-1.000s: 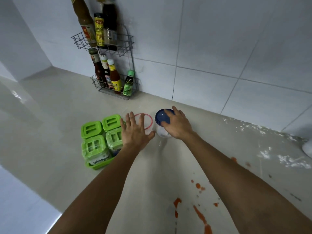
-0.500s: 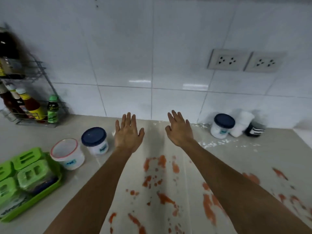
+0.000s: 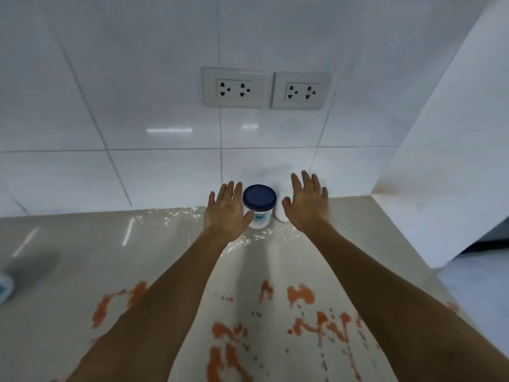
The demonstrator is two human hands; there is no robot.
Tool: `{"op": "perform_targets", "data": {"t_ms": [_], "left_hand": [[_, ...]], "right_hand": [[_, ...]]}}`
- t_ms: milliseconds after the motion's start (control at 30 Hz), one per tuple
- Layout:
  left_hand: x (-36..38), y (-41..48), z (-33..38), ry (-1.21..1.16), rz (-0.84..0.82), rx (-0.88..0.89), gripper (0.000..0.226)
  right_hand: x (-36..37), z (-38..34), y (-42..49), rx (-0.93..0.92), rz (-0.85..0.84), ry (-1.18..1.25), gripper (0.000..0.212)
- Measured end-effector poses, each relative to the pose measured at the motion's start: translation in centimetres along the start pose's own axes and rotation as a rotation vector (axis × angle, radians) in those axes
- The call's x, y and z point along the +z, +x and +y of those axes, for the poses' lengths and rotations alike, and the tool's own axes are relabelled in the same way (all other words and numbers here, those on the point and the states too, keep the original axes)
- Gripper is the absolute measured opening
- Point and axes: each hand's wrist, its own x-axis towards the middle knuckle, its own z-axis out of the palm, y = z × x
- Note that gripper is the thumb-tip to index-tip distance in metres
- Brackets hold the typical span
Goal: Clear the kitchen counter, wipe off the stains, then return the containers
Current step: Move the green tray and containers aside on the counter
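Observation:
A white tub with a dark blue lid (image 3: 259, 205) stands on the beige counter (image 3: 82, 244) against the tiled wall. My left hand (image 3: 227, 213) is open just left of the tub, its thumb at the tub's side. My right hand (image 3: 307, 205) is open to the right, over a white container (image 3: 280, 216) that it mostly hides. Orange-red stains (image 3: 300, 295) smear the counter in front, between and beside my forearms. White powder (image 3: 170, 216) is scattered along the wall edge.
Two double wall sockets (image 3: 234, 88) sit above the tub. A white wall block (image 3: 440, 161) closes off the counter on the right, with floor below it. A blurred container edge (image 3: 4, 288) shows at the far left.
My view has swung right, away from the green tray and the other tubs. Both hands, empty and open, have moved forward to either side of the blue-lidded tub by the wall.

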Motion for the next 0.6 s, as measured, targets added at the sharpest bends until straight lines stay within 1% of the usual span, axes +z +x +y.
{"op": "perform_targets", "data": {"t_ms": [100, 167, 267, 333, 367, 467, 500, 600], "left_hand": [[2.1, 2.4, 2.3, -0.071, -0.026, -0.042, 0.082], [3.4, 3.6, 3.4, -0.103, -0.038, -0.075, 0.085], [4.5, 4.6, 4.5, -0.146, -0.041, -0.135, 0.087], [5.1, 5.2, 4.8, -0.175, -0.035, -0.176, 0.085], [5.4, 5.3, 4.9, -0.193, -0.031, -0.192, 0.084], [5.9, 5.7, 5.0, -0.195, 0.010, -0.213, 0.082], [5.9, 5.7, 5.0, -0.187, 0.030, -0.216, 0.080], [4.8, 4.9, 4.1, -0.210, 0.111, -0.240, 0.079]], "right_hand": [[1.0, 2.4, 1.5, 0.024, -0.009, 0.073, 0.064], [1.8, 3.2, 2.5, 0.005, -0.007, 0.113, 0.064], [2.7, 3.8, 3.8, -0.061, 0.026, 0.109, 0.063], [3.3, 4.0, 4.6, -0.088, 0.001, 0.130, 0.063], [3.4, 3.9, 4.9, -0.091, -0.027, 0.181, 0.062], [3.6, 3.7, 6.1, -0.086, -0.092, 0.395, 0.059], [3.6, 3.6, 6.4, -0.073, -0.101, 0.432, 0.058], [3.0, 3.3, 6.4, -0.046, -0.107, 0.413, 0.058]]}}
